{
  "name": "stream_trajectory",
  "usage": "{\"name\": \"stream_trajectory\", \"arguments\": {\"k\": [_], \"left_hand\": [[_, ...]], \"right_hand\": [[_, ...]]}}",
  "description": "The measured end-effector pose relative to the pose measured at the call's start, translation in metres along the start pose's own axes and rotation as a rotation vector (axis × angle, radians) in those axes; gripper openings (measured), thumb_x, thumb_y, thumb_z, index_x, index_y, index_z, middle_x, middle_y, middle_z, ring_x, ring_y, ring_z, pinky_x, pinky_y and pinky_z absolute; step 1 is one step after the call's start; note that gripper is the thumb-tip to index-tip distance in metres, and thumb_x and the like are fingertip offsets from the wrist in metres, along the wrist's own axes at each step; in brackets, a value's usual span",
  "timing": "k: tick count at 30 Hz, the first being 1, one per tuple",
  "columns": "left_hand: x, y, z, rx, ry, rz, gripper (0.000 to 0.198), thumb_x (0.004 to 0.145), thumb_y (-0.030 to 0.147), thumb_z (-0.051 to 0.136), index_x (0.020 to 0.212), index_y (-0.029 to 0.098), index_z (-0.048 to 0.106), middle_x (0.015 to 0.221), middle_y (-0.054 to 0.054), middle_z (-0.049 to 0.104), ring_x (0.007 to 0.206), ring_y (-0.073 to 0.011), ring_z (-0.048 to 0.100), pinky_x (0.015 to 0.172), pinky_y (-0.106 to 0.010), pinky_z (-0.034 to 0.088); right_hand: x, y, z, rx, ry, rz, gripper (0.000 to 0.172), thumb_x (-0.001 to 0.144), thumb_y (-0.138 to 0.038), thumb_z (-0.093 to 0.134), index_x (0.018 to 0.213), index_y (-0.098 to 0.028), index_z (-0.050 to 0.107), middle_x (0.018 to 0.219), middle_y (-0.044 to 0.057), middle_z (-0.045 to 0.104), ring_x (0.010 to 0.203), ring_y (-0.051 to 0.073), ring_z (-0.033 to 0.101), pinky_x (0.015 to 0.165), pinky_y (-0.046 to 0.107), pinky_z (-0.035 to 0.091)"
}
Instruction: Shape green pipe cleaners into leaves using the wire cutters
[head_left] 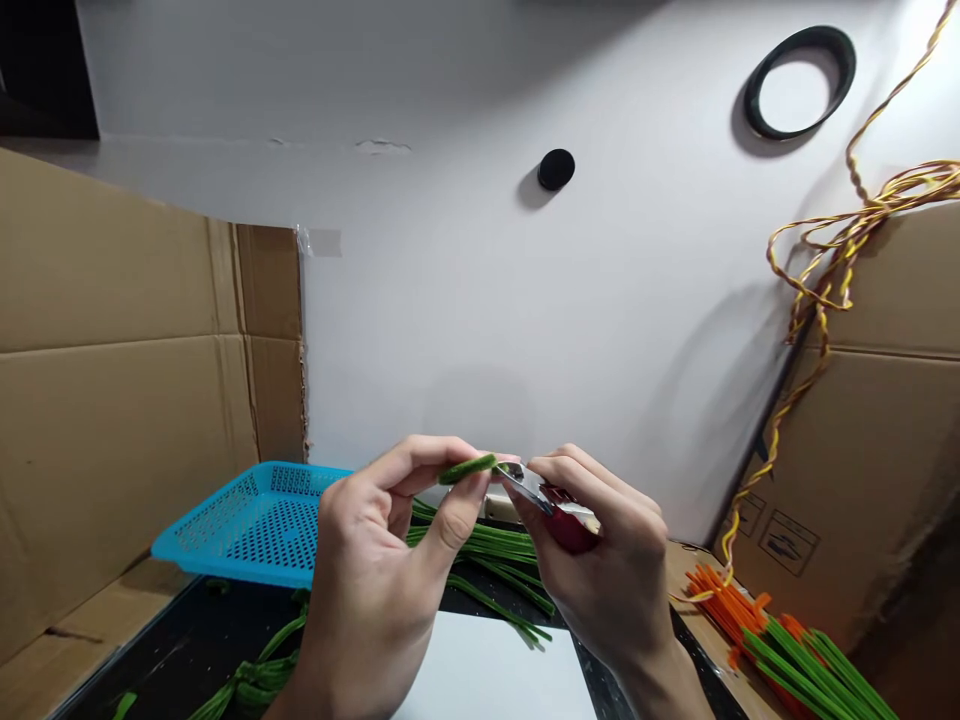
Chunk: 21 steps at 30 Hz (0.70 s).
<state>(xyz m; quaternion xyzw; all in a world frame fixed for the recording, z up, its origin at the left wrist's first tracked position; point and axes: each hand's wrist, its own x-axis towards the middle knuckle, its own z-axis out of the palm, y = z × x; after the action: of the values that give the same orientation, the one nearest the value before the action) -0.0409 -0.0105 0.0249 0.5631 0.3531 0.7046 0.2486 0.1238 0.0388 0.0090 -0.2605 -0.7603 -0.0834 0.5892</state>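
My left hand (375, 580) pinches a short green fuzzy stem piece (466, 468) between thumb and forefinger, held up in front of me. My right hand (600, 560) is closed around red-handled pliers (559, 508), whose metal jaws meet the end of the green piece. Both hands are raised above a pile of long green stems (495, 560) lying on the dark worktop.
A blue perforated basket (247, 520) sits at the left. More green and orange stems (780, 640) lie at the right. Cardboard walls stand on both sides, a white panel behind. A twisted yellow cable (817, 290) hangs at the right. A white sheet (495, 670) lies below my hands.
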Motion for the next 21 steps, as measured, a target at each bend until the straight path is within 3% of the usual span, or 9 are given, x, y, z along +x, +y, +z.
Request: {"name": "stream_trajectory", "arguments": {"k": [11, 15, 21], "left_hand": [[-0.0039, 0.0000, 0.0040, -0.028, 0.085, -0.029, 0.023, 0.085, 0.043, 0.084, 0.084, 0.021, 0.078, 0.088, -0.008, 0.082, 0.078, -0.0242, 0.077, 0.074, -0.030, 0.062], [-0.0046, -0.0001, 0.0046, -0.024, 0.046, -0.029, 0.023, 0.084, 0.043, 0.085, 0.085, 0.021, 0.079, 0.087, -0.007, 0.082, 0.077, -0.0236, 0.077, 0.073, -0.029, 0.062], [-0.0057, -0.0001, 0.0067, -0.038, 0.089, -0.039, 0.023, 0.084, 0.043, 0.085, 0.084, 0.021, 0.079, 0.087, -0.007, 0.081, 0.078, -0.0233, 0.076, 0.075, -0.030, 0.061]], "right_hand": [[-0.0001, 0.0011, 0.0002, -0.028, 0.011, -0.002, 0.018, 0.090, -0.007, 0.067, 0.082, -0.022, 0.061, 0.071, -0.002, 0.050, 0.065, 0.015, 0.045, 0.060, 0.029, 0.038], [0.0006, 0.0000, 0.0007, -0.030, 0.015, 0.011, 0.019, 0.090, -0.008, 0.068, 0.079, -0.022, 0.061, 0.069, -0.002, 0.049, 0.063, 0.015, 0.043, 0.059, 0.028, 0.037], [-0.0018, -0.0011, 0.0046, 0.012, 0.036, 0.033, 0.018, 0.089, -0.009, 0.069, 0.076, -0.021, 0.064, 0.066, -0.004, 0.043, 0.058, 0.013, 0.039, 0.054, 0.027, 0.035]]}}
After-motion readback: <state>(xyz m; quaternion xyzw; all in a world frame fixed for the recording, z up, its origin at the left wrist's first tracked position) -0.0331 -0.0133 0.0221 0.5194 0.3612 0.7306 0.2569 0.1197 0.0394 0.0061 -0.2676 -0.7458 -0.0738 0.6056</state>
